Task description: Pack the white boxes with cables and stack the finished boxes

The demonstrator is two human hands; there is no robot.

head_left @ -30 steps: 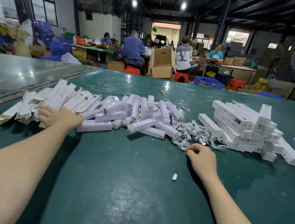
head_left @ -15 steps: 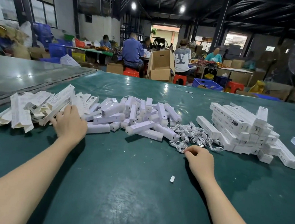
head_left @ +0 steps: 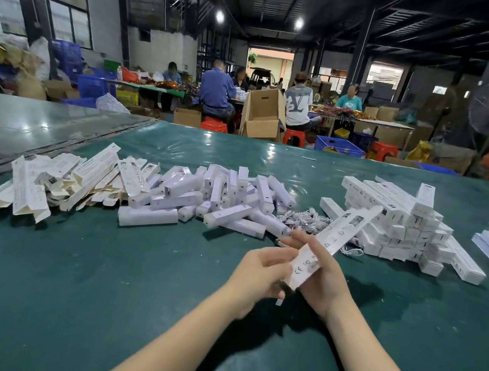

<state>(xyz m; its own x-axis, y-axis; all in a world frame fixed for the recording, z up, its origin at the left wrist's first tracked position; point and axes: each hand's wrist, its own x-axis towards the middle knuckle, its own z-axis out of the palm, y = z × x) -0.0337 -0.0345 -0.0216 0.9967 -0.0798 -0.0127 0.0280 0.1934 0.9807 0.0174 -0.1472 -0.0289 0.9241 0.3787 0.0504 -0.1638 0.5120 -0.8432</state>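
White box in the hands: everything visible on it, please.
The white box is a long, slim carton, apparently thin cardboard, with small grey print including a CE mark. It is held off the green table, tilted, near end low, far end up and right toward the stack of boxes. The right hand grips its lower half from beneath; the left hand pinches its near end. Whether it holds a cable cannot be told.

Box [head_left: 334, 241] in left hand [head_left: 257, 273], right hand [head_left: 323, 281]

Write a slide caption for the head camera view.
One long white box held by left hand and right hand over the green table, cables and finished stack behind.
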